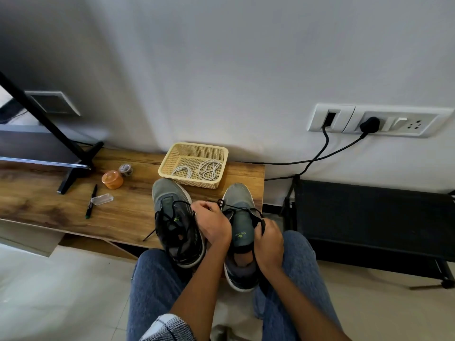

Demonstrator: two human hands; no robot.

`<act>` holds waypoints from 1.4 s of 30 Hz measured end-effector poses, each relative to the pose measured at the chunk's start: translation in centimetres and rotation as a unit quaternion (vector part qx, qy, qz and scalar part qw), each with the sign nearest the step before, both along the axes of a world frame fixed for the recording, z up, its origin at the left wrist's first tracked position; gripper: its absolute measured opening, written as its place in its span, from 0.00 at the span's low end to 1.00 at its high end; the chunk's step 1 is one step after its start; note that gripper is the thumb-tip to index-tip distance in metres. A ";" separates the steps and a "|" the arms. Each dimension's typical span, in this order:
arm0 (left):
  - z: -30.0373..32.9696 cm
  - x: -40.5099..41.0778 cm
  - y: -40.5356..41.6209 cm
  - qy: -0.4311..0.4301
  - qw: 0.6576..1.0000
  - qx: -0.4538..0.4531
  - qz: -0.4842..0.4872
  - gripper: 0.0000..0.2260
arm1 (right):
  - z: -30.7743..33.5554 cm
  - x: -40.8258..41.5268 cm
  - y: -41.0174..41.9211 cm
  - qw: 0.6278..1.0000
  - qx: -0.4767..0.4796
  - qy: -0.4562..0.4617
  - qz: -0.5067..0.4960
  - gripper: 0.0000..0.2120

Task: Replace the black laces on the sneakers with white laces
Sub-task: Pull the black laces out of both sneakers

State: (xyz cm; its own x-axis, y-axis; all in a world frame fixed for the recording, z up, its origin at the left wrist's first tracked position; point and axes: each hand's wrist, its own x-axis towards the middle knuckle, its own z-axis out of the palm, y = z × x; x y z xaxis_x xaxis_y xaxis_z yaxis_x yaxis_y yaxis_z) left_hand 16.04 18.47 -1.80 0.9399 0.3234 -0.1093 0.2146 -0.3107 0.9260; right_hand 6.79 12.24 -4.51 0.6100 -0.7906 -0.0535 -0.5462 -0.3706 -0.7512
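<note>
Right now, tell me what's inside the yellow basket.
Inside the yellow basket lie two coiled white laces: a smaller bundle on the left, a larger one on the right. The near wall hides a strip of the floor.

One view only: head camera, worn by seated person, facing forward and down. Wide-angle, edges bowed. Close over own knees (299, 257) and forearms at bottom; wooden shelf (73, 210) just ahead at mid-frame; wall (246, 57) fills upper half, facing camera. No second view, so no shared area.
</note>
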 end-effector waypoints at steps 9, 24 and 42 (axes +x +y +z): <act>-0.7 -0.4 -0.4 -0.164 0.813 0.416 -0.373 0.12 | -0.1 0.0 0.1 0.999 -0.032 0.027 0.022 0.11; -0.3 -0.6 -1.4 -0.060 0.812 0.461 -0.353 0.08 | 0.0 0.0 0.2 0.997 -0.051 0.039 0.032 0.10; 0.6 -1.1 -0.5 -0.103 0.962 0.193 -0.164 0.08 | 0.0 -0.1 -0.1 0.999 -0.027 0.044 0.015 0.11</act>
State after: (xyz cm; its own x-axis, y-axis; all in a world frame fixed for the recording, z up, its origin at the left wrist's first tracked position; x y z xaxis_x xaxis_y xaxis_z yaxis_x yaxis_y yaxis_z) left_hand 14.91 17.95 -1.24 0.9872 -0.0148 0.1585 -0.1288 -0.6594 0.7407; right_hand 6.67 12.09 -4.50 0.6288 -0.7749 -0.0653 -0.5966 -0.4269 -0.6795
